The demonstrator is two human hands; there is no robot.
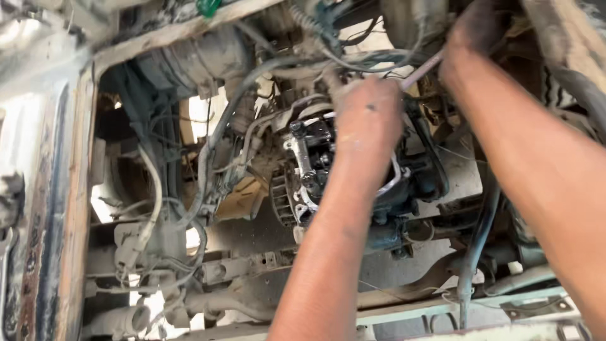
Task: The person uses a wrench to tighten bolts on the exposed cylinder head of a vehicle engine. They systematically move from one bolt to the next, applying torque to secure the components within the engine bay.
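I look down into a dirty engine bay. My left hand point(369, 117) reaches in from the bottom centre, closed as a fist over the top of the engine, with a thin metal rod point(421, 69) running up and right from it. My right hand point(473, 31) comes in from the right edge and grips the far end of that rod near the top. Below my left forearm sits a finned alternator-like unit point(297, 189) with bolts and brackets. My fingers are mostly hidden behind the backs of both hands.
Hoses and wire bundles point(208, 158) hang to the left of the engine. A rusty body frame edge point(69, 208) runs down the left side. Chassis crossbars point(404, 309) and ground show below. A black hose point(473, 252) drops on the right.
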